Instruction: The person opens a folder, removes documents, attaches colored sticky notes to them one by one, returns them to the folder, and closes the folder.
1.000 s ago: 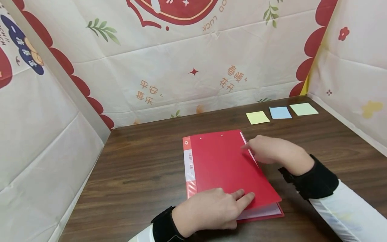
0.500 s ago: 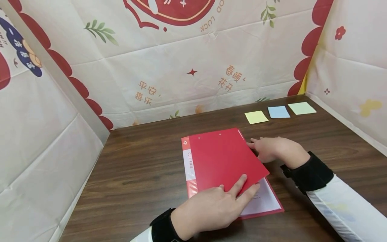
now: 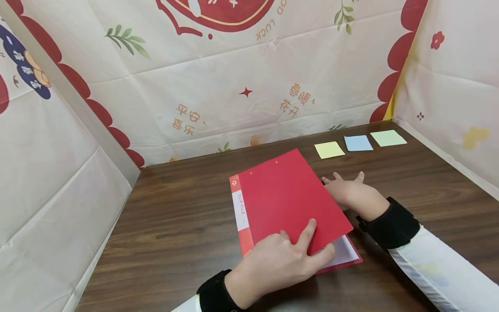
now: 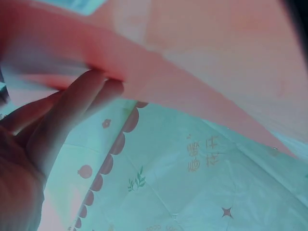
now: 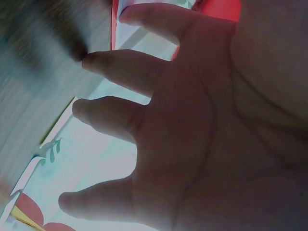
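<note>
A: How many things lie on the dark brown wood-grain table (image 3: 175,225)?

B: Four. One red plastic clip file folder (image 3: 288,203) and three square paper sticky notes in a row at the far right: a yellow note (image 3: 329,150), a blue note (image 3: 358,143) and a green note (image 3: 387,138). The notes lie just beside one another, well apart from the hands.

A: And the folder itself?

B: It sits in the middle of the table, nearer the front edge. Its spine carries a white strip (image 3: 240,210) printed "CLIP FILE". The red front cover is lifted and tilted, hinged at the spine, and white pages (image 3: 345,251) show beneath it at the near right corner. Two small rivets show near the cover's far edge.

A: What are the hands doing?

B: The left hand (image 3: 280,260) pinches the cover's near corner, thumb beneath and fingers on top. The left wrist view shows fingers (image 4: 72,110) against the red edge. The right hand (image 3: 347,190) lies with its fingers spread and straight beside the cover's right edge, holding nothing. Both wrists wear black cuffs over white sleeves.

A: The surroundings?

B: Cream cloth walls (image 3: 234,86) enclose the table on three sides, printed with red scallops, green leaves and orange characters.
</note>
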Available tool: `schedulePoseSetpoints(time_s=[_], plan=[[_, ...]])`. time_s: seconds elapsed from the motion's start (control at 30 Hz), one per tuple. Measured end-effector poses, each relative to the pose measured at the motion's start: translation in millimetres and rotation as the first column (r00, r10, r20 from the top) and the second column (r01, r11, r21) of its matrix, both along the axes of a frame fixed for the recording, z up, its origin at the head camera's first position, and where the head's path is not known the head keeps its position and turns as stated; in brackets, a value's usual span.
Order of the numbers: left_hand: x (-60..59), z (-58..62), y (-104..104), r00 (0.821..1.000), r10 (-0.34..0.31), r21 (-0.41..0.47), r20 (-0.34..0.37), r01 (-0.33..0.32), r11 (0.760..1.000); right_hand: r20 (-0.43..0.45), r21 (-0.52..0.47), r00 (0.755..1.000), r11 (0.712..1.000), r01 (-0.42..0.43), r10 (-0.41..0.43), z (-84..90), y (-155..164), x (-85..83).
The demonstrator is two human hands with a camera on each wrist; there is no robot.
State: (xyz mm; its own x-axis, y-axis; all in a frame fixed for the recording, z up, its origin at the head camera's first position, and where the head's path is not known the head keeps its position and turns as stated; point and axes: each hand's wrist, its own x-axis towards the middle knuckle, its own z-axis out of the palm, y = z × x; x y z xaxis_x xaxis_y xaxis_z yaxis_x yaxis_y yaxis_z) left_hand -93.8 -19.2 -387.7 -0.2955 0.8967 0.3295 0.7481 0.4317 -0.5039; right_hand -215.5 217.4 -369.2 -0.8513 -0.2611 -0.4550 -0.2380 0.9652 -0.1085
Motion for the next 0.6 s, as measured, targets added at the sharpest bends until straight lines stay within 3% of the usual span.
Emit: schedulePoseSetpoints(time_s=[0.07,0.17,0.43,0.6], plan=[[-1.2,0.3,-1,0.999,-0.007,0.039,-0.054,0.009,0.999,-0.003,0.005,1.0,1.0,0.015,-0.015,1.8,-2,0.1],[-3.5,3.0,-2,0.999,-0.013,0.083,-0.041,0.017,0.996,-0.004,0.016,0.999,0.999,0.037,-0.037,3.9,-4,0.3],[-12.4,17.0,-9,0.988,0.043,0.041,0.15,-0.05,0.998,-0.011,0.006,0.998,0.998,0.068,-0.068,0.9,-6,-2.9],[-17.7,31.6,-20,0.972,-0.013,0.127,0.234,-0.017,0.992,-0.048,0.022,0.998,0.998,0.05,-0.049,-4.2,-9,-3.1]])
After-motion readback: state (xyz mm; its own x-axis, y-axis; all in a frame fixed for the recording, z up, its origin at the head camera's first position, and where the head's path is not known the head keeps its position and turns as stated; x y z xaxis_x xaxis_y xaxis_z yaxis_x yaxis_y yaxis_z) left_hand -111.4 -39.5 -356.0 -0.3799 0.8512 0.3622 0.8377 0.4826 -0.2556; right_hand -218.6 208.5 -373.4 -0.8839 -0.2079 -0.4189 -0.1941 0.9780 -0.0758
